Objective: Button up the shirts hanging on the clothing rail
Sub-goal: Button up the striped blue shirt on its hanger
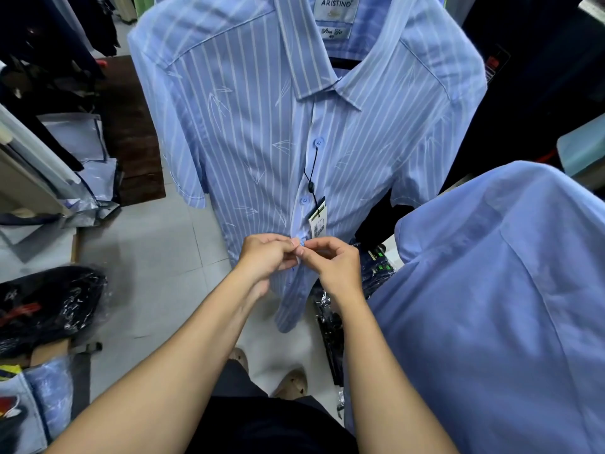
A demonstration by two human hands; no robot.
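A blue striped short-sleeved shirt (262,132) hangs facing the camera, its placket fastened at two upper buttons (319,142), with a swing tag (317,221) dangling just beside the placket. Right below the tag, both hands meet at the placket: the left hand (266,257) pinches the fabric edge, the right hand (337,267) pinches the third button (302,244) between thumb and forefinger, fingers curled tight. A plain blue shirt (491,306) hangs near on the right.

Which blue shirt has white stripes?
The striped shirt that both hands work on; the plain shirt at the right has no stripes.
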